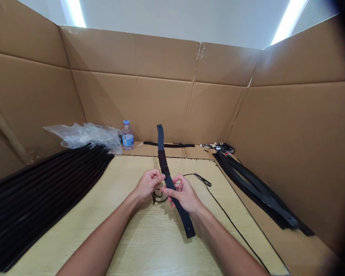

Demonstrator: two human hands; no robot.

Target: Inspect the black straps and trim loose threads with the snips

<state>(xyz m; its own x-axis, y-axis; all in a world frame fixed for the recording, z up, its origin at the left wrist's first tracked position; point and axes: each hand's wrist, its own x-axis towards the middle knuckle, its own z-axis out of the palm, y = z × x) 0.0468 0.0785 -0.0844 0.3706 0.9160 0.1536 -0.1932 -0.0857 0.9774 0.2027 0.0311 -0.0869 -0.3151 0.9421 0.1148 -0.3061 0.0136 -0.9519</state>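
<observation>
Left hand (148,185), right hand (184,193), both pinching

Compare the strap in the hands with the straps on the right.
The held strap stands nearly upright; the right-hand straps lie flat, crossing one another. The held strap shows a brown middle band; the right-hand straps show none that I can see. Both are long, flat and dark.

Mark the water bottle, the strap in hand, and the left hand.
water bottle (128,141), head view, on its label
strap (160,138), head view, on its upper end
left hand (148,185), head view, on the back of the hand
</observation>
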